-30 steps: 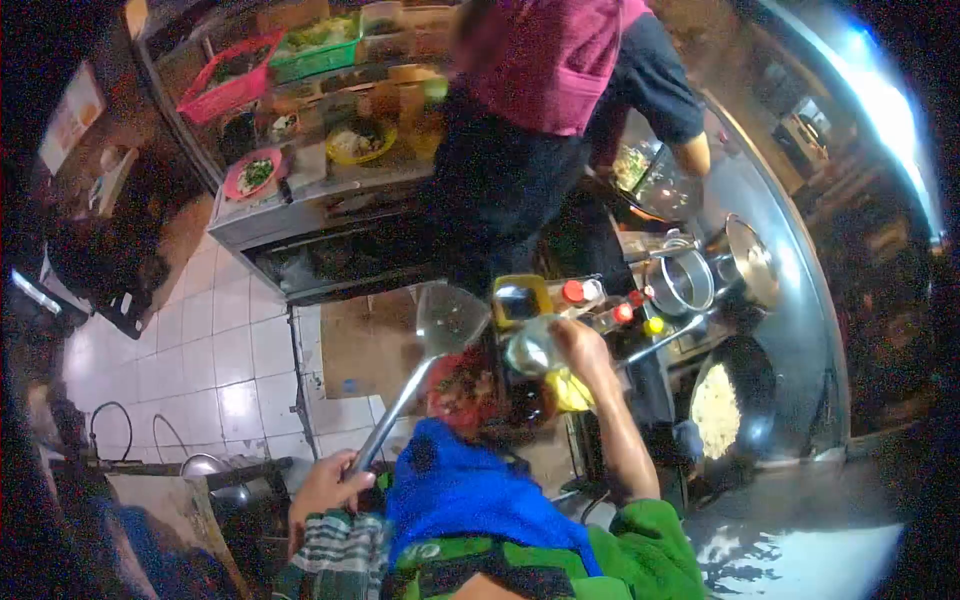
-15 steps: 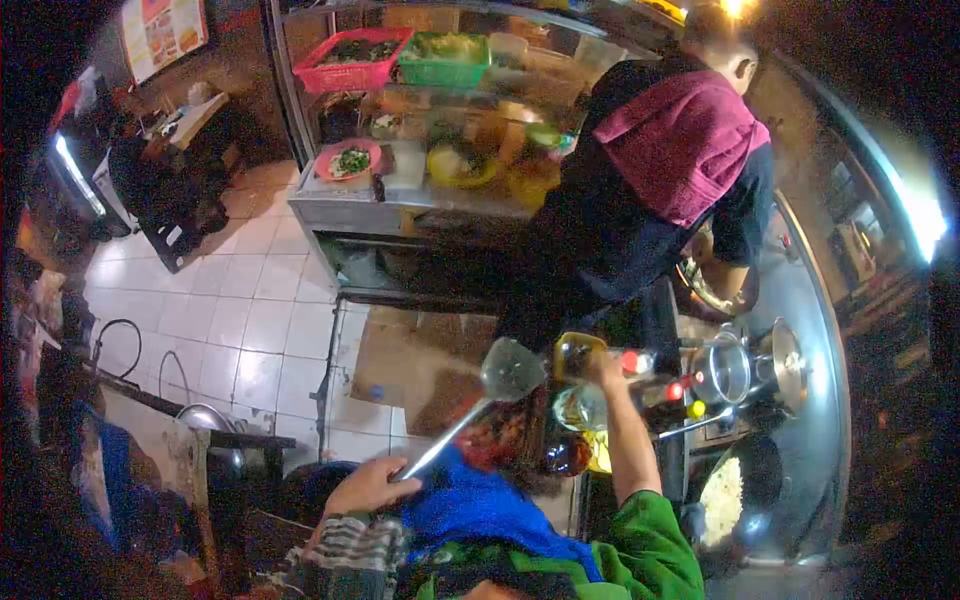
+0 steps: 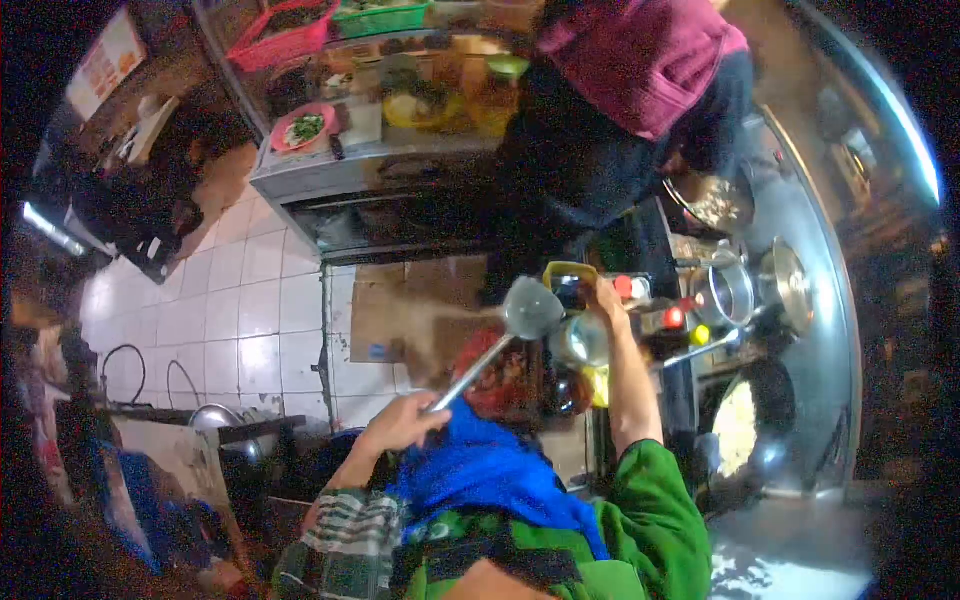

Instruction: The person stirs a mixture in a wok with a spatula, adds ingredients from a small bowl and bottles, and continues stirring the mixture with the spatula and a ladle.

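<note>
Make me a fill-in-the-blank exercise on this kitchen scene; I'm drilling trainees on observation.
1. The left hand grips a long metal ____.
2. The right hand reaches to a yellow-rimmed ____ beside the red-capped bottles.
3. A person in a ____ top stands at the counter.
4. The basket on the top shelf beside the green one is ____.

Missing words: ladle; container; maroon; red

My left hand (image 3: pixel 400 425) grips the handle of a long metal ladle (image 3: pixel 531 308), its bowl raised beside the yellow container (image 3: pixel 566 277). My right hand (image 3: pixel 603 297) reaches to that container. A wok (image 3: pixel 745 425) of rice sits right; another person's maroon apron (image 3: pixel 640 55) is above.
</note>
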Available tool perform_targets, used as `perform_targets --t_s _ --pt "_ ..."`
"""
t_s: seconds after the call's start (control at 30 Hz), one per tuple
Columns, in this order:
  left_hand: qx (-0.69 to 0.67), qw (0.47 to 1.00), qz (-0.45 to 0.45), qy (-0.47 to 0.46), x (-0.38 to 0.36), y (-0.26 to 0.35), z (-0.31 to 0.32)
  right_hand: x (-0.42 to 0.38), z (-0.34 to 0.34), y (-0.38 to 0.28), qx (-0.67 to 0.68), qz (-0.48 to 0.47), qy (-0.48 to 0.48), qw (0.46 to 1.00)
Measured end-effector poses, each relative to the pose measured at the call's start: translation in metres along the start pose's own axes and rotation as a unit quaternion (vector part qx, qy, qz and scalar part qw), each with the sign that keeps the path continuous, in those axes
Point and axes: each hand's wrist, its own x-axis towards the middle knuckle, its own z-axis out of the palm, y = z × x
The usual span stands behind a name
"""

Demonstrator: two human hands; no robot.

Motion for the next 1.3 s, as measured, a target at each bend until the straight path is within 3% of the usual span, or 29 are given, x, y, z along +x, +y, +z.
perform_targets --t_s 0.03,0.07,0.13,0.2,0.23,0.27,0.33,0.4,0.5,0.6,0.73,0.8,0.87,0.93,1.0,1.07,1.1,1.17,1.23,1.3 --pt "0.007 1.000 0.003 -0.007 0.004 0.003 0.000 0.001 0.016 0.017 0.044 0.028 0.010 0.999" --pt "0.014 1.000 0.003 -0.021 0.008 0.002 0.001 -0.011 -0.056 -0.061 -0.063 0.103 -0.070 0.990" --pt "0.019 0.999 0.020 -0.027 0.017 0.005 0.001 -0.019 -0.065 -0.064 0.037 0.092 -0.004 0.995" --pt "0.025 1.000 -0.004 -0.017 0.022 0.013 0.005 -0.035 -0.088 -0.081 0.068 0.008 0.133 0.989" --pt "0.020 1.000 0.004 -0.015 0.028 0.010 0.005 -0.040 -0.107 -0.097 0.102 0.089 0.106 0.985" --pt "0.014 1.000 0.012 -0.012 0.034 0.008 0.004 -0.046 -0.122 -0.110 0.102 0.093 0.111 0.984" --pt "0.037 0.998 0.039 -0.025 0.045 0.012 -0.001 -0.058 -0.147 -0.134 0.083 -0.007 0.238 0.968" --pt "0.034 0.997 0.009 -0.064 0.051 0.021 -0.002 -0.066 -0.167 -0.151 0.091 0.046 0.198 0.975" --pt "0.044 0.997 0.022 -0.066 0.063 0.019 -0.001 -0.093 -0.191 -0.198 0.106 -0.011 0.290 0.951" --pt "0.046 0.996 0.034 -0.067 0.065 0.026 -0.002 -0.107 -0.160 -0.190 0.115 -0.104 0.378 0.913" --pt "0.051 0.996 0.041 -0.057 0.068 0.021 -0.002 -0.130 -0.150 -0.206 -0.058 -0.016 0.218 0.974" --pt "0.065 0.995 0.040 -0.060 0.070 0.015 -0.003 -0.129 -0.148 -0.204 0.016 -0.042 0.275 0.960" --pt "0.016 0.998 0.035 -0.059 0.063 0.015 -0.003 -0.118 -0.152 -0.201 0.027 -0.023 0.309 0.951" --pt "0.057 0.997 0.017 -0.041 0.059 0.014 -0.003 -0.105 -0.149 -0.194 -0.004 -0.021 0.325 0.945" --pt "0.062 0.997 0.032 -0.032 0.055 0.013 -0.004 -0.091 -0.135 -0.180 -0.101 0.035 0.257 0.960" --pt "0.072 0.996 0.041 -0.036 0.054 0.008 -0.005 -0.063 -0.102 -0.143 -0.123 0.041 0.264 0.956" --pt "0.070 0.996 0.031 -0.037 0.049 0.016 -0.005 -0.047 -0.078 -0.114 -0.173 0.090 0.170 0.966" --pt "0.060 0.996 0.042 -0.041 0.049 0.010 -0.007 -0.038 -0.061 -0.097 -0.199 0.127 0.119 0.964" --pt "0.113 0.993 0.014 -0.037 0.042 0.018 -0.009 -0.035 -0.064 -0.074 0.053 0.161 0.082 0.982" --pt "0.102 0.994 0.020 -0.023 0.040 0.014 -0.009 -0.039 -0.066 -0.073 -0.035 0.165 0.046 0.985"
